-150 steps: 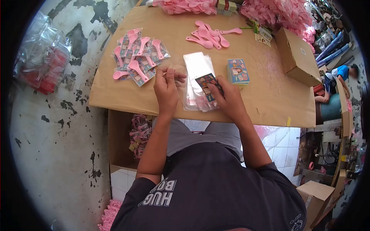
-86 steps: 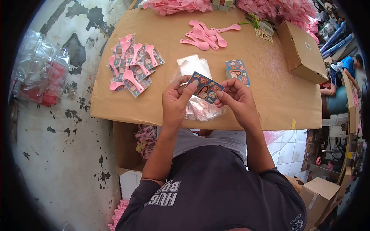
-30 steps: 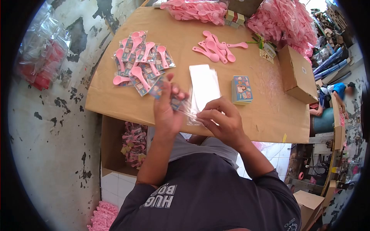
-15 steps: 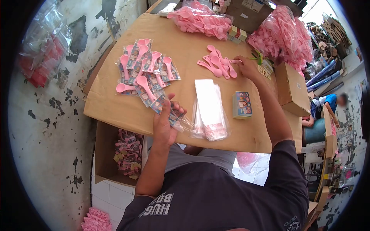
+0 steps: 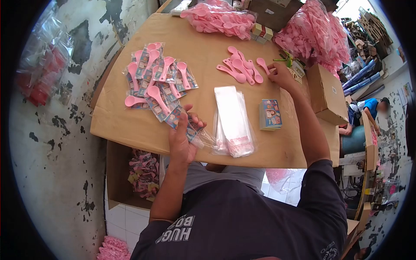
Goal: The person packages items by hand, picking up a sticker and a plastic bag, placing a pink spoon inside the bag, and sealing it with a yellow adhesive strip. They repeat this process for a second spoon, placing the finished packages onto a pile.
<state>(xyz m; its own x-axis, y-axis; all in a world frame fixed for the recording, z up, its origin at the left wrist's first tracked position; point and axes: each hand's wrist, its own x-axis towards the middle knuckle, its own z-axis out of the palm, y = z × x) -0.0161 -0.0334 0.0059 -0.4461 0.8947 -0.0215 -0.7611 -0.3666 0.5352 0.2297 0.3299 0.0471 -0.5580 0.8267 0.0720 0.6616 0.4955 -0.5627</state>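
In my left hand (image 5: pixel 184 136), fingers closed, is a clear plastic bag (image 5: pixel 200 139) with a printed card inside. My right hand (image 5: pixel 281 76) grips the handle end of a pink spoon (image 5: pixel 262 65), just right of a small pile of loose pink spoons (image 5: pixel 238 65). Beyond my left hand lie several bagged spoons with cards (image 5: pixel 158 82), overlapping in a heap. Between my hands rests a stack of flat clear bags (image 5: pixel 234 121). To its right stands a stack of printed cards (image 5: pixel 270 115).
Large bags of pink spoons (image 5: pixel 219 19) sit at the table's far side, near a cardboard box (image 5: pixel 325 95) on the right. Below the left edge, an open carton (image 5: pixel 119 173) holds packed spoons. Another person (image 5: pixel 368 112) sits far right.
My right hand has drawn one pink spoon away from the loose pile, toward the right. My left hand still holds the bag. The whole view has shifted slightly.
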